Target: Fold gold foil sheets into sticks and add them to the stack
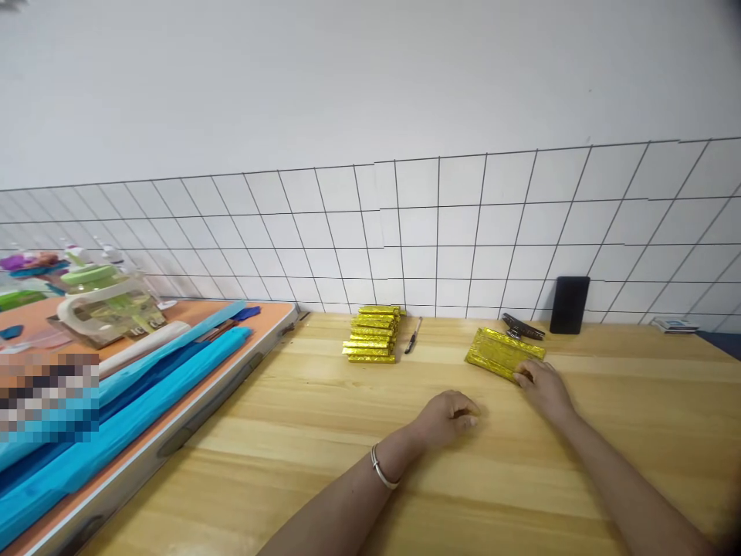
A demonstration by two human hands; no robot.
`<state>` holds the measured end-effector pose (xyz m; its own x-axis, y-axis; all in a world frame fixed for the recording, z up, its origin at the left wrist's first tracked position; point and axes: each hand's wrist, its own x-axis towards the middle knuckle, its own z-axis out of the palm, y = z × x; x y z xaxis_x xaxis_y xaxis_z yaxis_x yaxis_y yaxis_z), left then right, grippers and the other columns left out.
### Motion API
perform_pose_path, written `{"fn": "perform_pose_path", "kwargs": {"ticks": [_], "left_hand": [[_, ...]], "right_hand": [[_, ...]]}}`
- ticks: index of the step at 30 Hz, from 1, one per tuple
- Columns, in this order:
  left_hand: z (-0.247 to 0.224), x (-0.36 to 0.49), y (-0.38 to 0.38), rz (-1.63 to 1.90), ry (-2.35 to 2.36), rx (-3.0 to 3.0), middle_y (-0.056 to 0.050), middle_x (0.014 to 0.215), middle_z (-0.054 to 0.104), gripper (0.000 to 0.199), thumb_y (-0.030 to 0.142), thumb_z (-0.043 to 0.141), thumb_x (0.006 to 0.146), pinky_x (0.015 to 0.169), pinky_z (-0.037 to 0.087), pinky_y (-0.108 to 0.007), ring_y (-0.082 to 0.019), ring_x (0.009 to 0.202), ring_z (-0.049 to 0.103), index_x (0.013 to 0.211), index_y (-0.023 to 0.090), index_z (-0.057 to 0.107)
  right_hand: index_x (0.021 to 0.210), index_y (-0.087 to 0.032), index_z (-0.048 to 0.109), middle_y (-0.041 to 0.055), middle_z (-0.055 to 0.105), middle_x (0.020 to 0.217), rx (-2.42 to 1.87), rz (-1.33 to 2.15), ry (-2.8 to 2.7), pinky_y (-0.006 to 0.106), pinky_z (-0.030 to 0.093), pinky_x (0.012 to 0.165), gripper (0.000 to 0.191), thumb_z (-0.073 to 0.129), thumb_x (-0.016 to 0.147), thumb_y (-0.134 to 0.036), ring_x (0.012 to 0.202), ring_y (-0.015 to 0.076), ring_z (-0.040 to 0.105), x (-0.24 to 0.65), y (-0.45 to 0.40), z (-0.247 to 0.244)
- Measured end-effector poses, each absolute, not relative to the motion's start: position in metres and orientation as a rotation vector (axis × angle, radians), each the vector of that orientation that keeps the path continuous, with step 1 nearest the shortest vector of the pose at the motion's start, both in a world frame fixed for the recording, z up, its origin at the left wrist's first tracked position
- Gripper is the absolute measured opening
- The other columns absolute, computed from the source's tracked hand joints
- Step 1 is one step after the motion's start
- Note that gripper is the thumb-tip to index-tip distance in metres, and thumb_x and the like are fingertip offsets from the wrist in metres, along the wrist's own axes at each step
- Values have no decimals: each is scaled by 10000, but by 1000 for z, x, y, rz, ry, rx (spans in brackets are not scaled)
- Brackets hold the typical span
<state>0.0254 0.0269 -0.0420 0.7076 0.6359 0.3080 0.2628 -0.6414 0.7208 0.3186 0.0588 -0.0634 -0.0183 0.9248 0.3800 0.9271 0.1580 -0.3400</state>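
Note:
My right hand (pixel 546 388) is closed on the near right edge of a flat sheet of shiny gold foil (pixel 492 354) with raised folded edges. The rest of the foil lies on the wooden table. Nothing is in my left hand (pixel 447 418), which is just above or on the table, its fingers curved and apart from the thumb. Farther back on the left is a stack of narrow folded gold foil strips (pixel 373 336). Beside the stack lies a pen (pixel 413 337).
Behind the foil sit a black stapler-like object (pixel 522 327) and a black phone-like slab (pixel 570 305) leaning on the tiled wall. At left, a raised orange surface (pixel 272 313) carries blue rolls (pixel 174 398) and a green-lidded jug (pixel 96 297). A small stack (pixel 675 325) lies at far right.

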Motion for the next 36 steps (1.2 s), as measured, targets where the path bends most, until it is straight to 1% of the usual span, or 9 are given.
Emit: {"fn": "perform_pose_path", "kwargs": {"ticks": [5, 10, 13, 17, 21, 28, 36], "left_hand": [[-42, 24, 28, 701, 693, 2223, -41, 887, 664, 264, 387, 515, 858, 807, 433, -253, -156, 851, 589, 959, 179, 644], [-43, 23, 28, 703, 695, 2186, -44, 911, 655, 256, 376, 515, 860, 801, 435, -254, -157, 861, 584, 954, 177, 647], [-44, 23, 27, 725, 683, 2172, -51, 921, 650, 256, 369, 510, 862, 804, 434, -258, -158, 867, 580, 954, 170, 642], [-42, 23, 26, 725, 684, 2176, -51, 908, 651, 251, 360, 508, 864, 799, 433, -260, -157, 854, 580, 962, 168, 636], [-39, 23, 26, 701, 688, 2203, -43, 879, 657, 241, 358, 508, 865, 788, 429, -255, -154, 835, 581, 952, 172, 636], [-38, 25, 27, 712, 648, 2251, -39, 853, 661, 243, 363, 504, 868, 789, 424, -250, -148, 811, 582, 908, 163, 637], [-43, 24, 26, 732, 693, 2228, -47, 910, 657, 233, 346, 516, 858, 812, 427, -261, -161, 865, 581, 950, 176, 645]], "right_hand": [[756, -200, 605, 31, 636, 782, -1736, 43, -1911, 313, 388, 698, 215, 447, 800, -338, 762, 201, 544, 321, 59, -62], [758, -193, 601, 31, 635, 725, -1755, 72, -1869, 288, 388, 625, 250, 395, 816, -323, 691, 189, 552, 326, 63, -65], [758, -201, 597, 35, 633, 741, -1752, 41, -1866, 301, 385, 655, 228, 433, 803, -354, 718, 202, 548, 324, 64, -68], [864, -222, 609, 52, 630, 850, -1732, -16, -1895, 338, 373, 731, 229, 530, 753, -405, 826, 240, 531, 319, 62, -70], [767, -236, 606, 41, 619, 818, -1729, -32, -1937, 339, 363, 729, 151, 524, 760, -363, 802, 233, 520, 318, 61, -69], [680, -224, 564, 55, 596, 761, -1755, -72, -1930, 338, 349, 727, 146, 494, 778, -307, 783, 232, 502, 315, 63, -71], [699, -210, 535, 63, 591, 775, -1786, -76, -1851, 332, 351, 733, 142, 444, 792, -266, 786, 224, 511, 319, 67, -76]]}}
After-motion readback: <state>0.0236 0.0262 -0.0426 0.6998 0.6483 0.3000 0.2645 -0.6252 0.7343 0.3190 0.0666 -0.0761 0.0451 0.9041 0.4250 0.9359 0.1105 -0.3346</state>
